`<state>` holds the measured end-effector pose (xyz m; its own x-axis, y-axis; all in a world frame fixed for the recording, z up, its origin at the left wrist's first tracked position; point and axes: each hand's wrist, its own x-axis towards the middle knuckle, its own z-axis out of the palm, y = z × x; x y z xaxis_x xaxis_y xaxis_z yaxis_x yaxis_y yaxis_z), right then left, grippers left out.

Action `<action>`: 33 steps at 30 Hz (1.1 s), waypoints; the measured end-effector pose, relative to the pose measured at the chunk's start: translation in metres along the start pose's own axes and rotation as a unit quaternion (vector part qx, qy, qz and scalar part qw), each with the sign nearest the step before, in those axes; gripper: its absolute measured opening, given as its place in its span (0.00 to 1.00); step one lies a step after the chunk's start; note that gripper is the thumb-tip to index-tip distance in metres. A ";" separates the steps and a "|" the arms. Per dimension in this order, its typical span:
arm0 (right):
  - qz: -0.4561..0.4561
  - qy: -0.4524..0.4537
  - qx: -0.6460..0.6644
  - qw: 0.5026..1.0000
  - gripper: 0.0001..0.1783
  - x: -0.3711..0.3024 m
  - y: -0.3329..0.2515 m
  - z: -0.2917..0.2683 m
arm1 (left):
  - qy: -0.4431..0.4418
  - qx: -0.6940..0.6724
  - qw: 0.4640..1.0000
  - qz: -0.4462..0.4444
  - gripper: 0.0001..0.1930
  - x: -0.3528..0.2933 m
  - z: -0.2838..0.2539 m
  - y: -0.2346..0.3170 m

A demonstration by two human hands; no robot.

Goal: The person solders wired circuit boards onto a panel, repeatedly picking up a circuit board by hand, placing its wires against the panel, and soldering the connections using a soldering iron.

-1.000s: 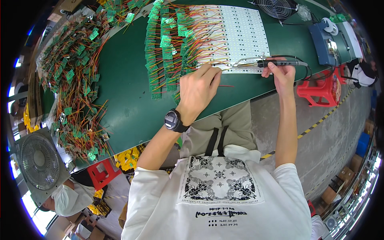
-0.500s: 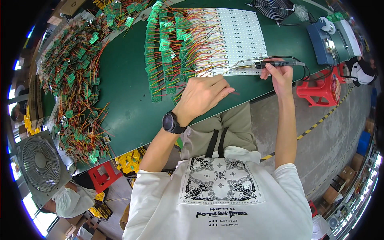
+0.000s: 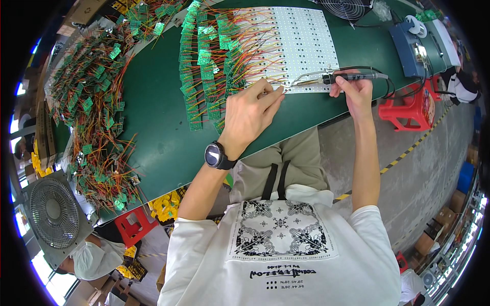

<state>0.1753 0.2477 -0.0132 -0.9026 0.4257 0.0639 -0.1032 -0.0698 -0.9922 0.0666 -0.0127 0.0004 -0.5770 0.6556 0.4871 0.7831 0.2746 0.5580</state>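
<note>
My right hand (image 3: 357, 97) is closed around the dark handle of a soldering iron (image 3: 354, 77), with a thin metal tube running above its shaft. The iron's tip points left and comes down at the near edge of a white panel (image 3: 309, 46) dotted with small pads. Just left of that tip, my left hand (image 3: 250, 113) has its thumb and fingers pinched together; what lies between them is too small to make out. Red and yellow wires (image 3: 258, 48) run from the panel's left part to rows of green circuit boards (image 3: 205, 57).
A large heap of wired circuit boards (image 3: 97, 102) covers the table's left side. At the back right are a blue soldering station (image 3: 407, 51) and a black round fan (image 3: 347, 7). Red stools (image 3: 412, 109) stand beyond the green table (image 3: 158, 97). A grey fan (image 3: 52, 208) is at lower left.
My left hand has moved up to the panel's near edge, its fingers coming together near the iron's tip. The soldering iron's tip has shifted slightly left.
</note>
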 end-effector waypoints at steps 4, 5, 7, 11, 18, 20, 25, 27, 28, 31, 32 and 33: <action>-0.003 -0.002 0.002 1.000 0.11 -0.001 -0.001 0.001 | -0.004 -0.011 1.000 0.000 0.04 -0.001 0.003 -0.004; -0.001 -0.002 0.003 1.000 0.11 -0.001 -0.001 0.001 | -0.005 -0.011 1.000 -0.001 0.04 -0.002 0.003 -0.004; -0.001 -0.012 0.003 1.000 0.11 -0.001 -0.002 -0.001 | -0.011 -0.012 1.000 -0.013 0.04 -0.001 0.003 -0.003; -0.002 -0.023 0.004 1.000 0.11 -0.001 -0.001 -0.003 | -0.014 -0.012 1.000 -0.023 0.03 -0.001 0.005 -0.004; 0.002 -0.035 -0.018 0.999 0.10 -0.002 -0.001 -0.001 | -0.010 -0.010 1.000 -0.009 0.03 -0.002 0.005 -0.005; 0.003 -0.038 -0.021 0.999 0.10 -0.003 -0.002 0.000 | -0.012 -0.010 1.000 -0.011 0.03 -0.003 0.004 -0.004; -0.001 -0.042 -0.022 0.999 0.11 -0.002 -0.001 0.000 | -0.009 -0.004 1.000 -0.005 0.03 -0.003 0.004 -0.005; 0.001 -0.041 -0.023 0.999 0.11 -0.001 -0.002 0.001 | -0.005 -0.007 1.000 -0.002 0.03 -0.002 0.005 -0.007; 0.002 -0.039 -0.025 0.999 0.11 -0.001 -0.002 0.001 | -0.002 -0.011 1.000 0.002 0.03 -0.002 0.005 -0.007; 0.000 -0.041 -0.029 0.999 0.11 -0.001 -0.002 0.000 | -0.006 -0.012 1.000 0.000 0.03 -0.001 0.004 -0.006; 0.000 -0.041 -0.029 0.999 0.11 -0.001 -0.002 0.000 | -0.006 -0.012 1.000 0.000 0.03 -0.001 0.004 -0.006; 0.002 -0.041 -0.031 0.999 0.11 -0.001 -0.003 0.001 | -0.008 -0.010 1.000 -0.001 0.03 -0.002 0.004 -0.006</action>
<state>0.1759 0.2466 -0.0104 -0.9347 0.3493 0.0653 -0.0753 -0.0152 -0.9970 0.0642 -0.0127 -0.0066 -0.5753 0.6655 0.4756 0.7768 0.2625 0.5724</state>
